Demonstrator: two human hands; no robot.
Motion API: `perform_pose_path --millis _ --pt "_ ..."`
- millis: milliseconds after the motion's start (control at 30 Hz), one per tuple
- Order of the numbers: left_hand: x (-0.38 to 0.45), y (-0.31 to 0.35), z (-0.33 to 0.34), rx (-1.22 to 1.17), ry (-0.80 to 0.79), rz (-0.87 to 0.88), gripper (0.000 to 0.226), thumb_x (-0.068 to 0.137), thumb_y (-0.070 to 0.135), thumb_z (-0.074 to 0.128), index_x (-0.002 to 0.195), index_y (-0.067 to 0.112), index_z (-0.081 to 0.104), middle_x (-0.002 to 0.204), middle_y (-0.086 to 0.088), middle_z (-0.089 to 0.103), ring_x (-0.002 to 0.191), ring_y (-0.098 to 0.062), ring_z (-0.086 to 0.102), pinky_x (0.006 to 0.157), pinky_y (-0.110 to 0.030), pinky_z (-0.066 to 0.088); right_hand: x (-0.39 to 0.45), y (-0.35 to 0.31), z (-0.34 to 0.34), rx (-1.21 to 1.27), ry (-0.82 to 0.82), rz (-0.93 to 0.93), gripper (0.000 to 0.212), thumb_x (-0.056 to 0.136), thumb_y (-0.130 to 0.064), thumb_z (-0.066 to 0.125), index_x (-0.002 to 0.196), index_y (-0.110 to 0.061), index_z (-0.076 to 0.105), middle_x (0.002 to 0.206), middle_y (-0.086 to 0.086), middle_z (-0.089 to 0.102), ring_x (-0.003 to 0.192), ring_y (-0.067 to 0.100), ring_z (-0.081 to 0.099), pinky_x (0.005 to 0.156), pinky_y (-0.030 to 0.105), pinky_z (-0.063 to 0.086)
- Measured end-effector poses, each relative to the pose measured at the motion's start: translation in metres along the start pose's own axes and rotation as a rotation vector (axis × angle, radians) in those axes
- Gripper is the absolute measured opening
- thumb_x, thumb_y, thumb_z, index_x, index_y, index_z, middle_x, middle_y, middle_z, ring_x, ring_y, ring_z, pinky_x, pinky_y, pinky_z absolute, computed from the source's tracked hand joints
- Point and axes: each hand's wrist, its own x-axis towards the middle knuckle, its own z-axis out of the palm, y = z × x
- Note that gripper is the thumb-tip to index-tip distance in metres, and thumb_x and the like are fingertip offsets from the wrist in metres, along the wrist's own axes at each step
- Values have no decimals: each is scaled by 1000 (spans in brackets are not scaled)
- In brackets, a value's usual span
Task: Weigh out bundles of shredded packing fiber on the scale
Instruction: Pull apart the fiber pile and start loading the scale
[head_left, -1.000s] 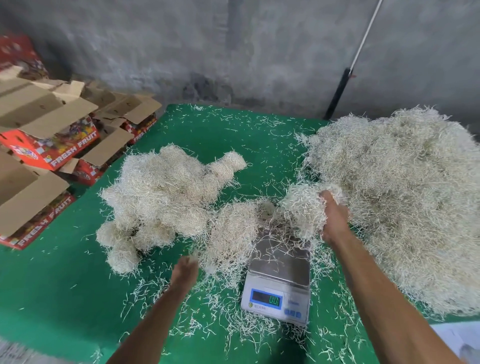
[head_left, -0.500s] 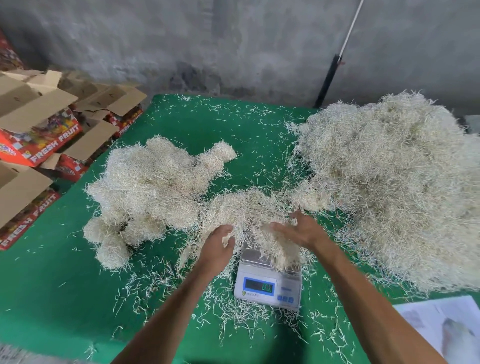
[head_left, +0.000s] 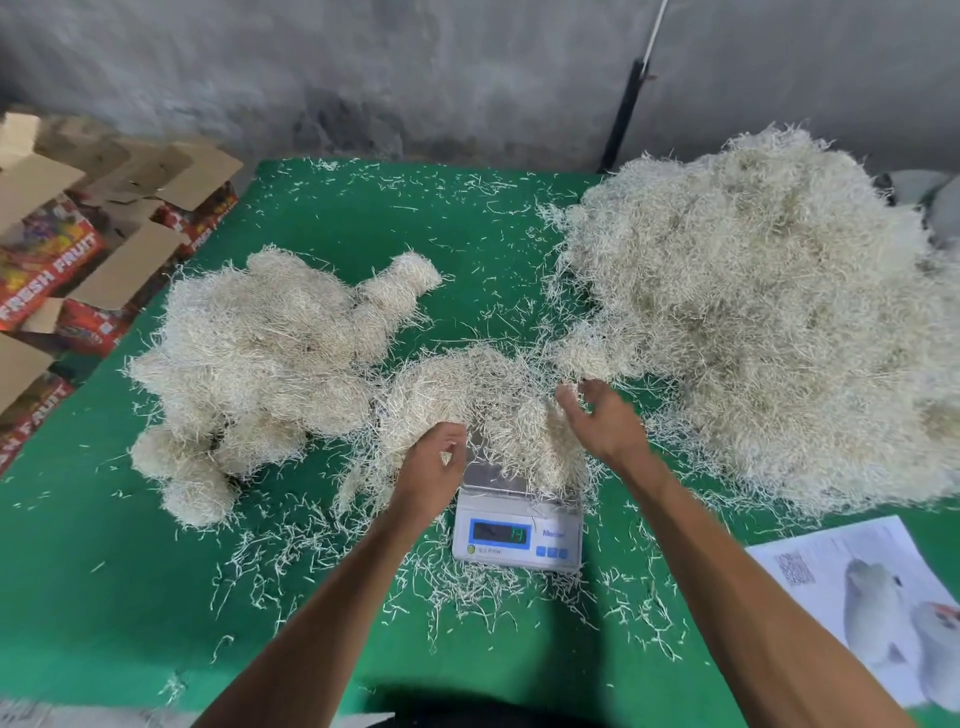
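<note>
Green desk (head_left: 322, 218) against grey concrete wall, loose shreds scattered all over. Scale (head_left: 517, 530) sits centre-front, display facing the person, digits too blurred to read. Bundle of fiber (head_left: 493, 410) lies on the pan, spilling off its left side and back edge. Left hand (head_left: 431, 467) at bundle's near-left edge, fingers curled into strands, seems to be pinching some. Right hand (head_left: 605, 423) at bundle's right side, fingers spread & loose, touching fiber, gripping nothing firm. Big supply heap (head_left: 769, 322) just right of right hand, so that hand is nearer for topping up. Weighed bundles (head_left: 260, 364) piled to the left, nearer left hand. Fruit boxes (head_left: 57, 260) off desk far left; printed sheet (head_left: 862, 603) front right.
</note>
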Motion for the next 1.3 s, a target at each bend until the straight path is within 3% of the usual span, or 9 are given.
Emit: perform_pose_path --millis 200,367,567,700,867,967,1100,1233,1300 --pt "0 0 -1 -30 -3 12 19 99 21 59 114 32 63 115 18 66 102 14 58 79 -9 45 2 2 1 -22 6 15 80 98 -72 41 150 -10 44 120 24 71 92 27 74 72 30 47" --pt "-1 -2 -1 -51 -7 7 20 99 20 60 118 25 64 119 14 66 104 10 58 84 -19 52 3 3 5 -8 8 25 83 96 -73 42 151 -10 44 120 12 71 69 -2 55 86 42 53" --pt "-1 -1 -2 -57 -2 13 20 98 14 60 114 25 63 122 8 66 104 1 61 82 -17 50 3 -1 6 14 -3 26 91 93 -77 39 151 -8 42 136 16 64 68 2 53 98 51 52" --pt "0 -1 -4 -66 -14 3 17 100 17 57 115 23 64 122 7 67 106 -9 64 84 -21 49 4 0 7 22 -6 6 87 95 -75 41 149 -7 43 149 16 55 103 24 69 102 54 53" --pt "5 9 6 -151 0 -11 23 100 25 59 122 32 57 120 13 65 110 -10 64 79 -14 53 5 8 14 126 20 47 89 95 -77 37 148 -6 45 151 16 53 115 26 65 105 52 51" --pt "16 30 31 -202 -95 -29 46 99 56 49 142 49 37 150 10 43 131 -8 48 97 -27 49 -4 19 21 320 66 155 92 96 -77 32 152 -5 40 155 17 48 138 34 52 114 52 43" --pt "48 53 68 37 -176 -19 68 92 79 31 152 56 8 165 15 10 145 -7 13 115 -54 20 -18 37 38 507 50 294 99 94 -80 23 160 -7 26 162 16 38 145 33 43 117 47 33" --pt "60 57 103 342 -288 -52 80 87 87 17 155 48 -1 168 8 -1 154 -20 -5 122 -60 9 -20 56 49 778 1 445 107 88 -90 22 148 -6 46 138 21 60 118 20 63 112 43 39" --pt "46 63 124 336 -323 -80 82 88 86 12 157 43 -4 167 9 -6 153 -17 -12 123 -57 5 -19 63 55 976 -59 532 107 89 -90 19 154 -7 40 150 29 48 137 29 53 119 48 34"
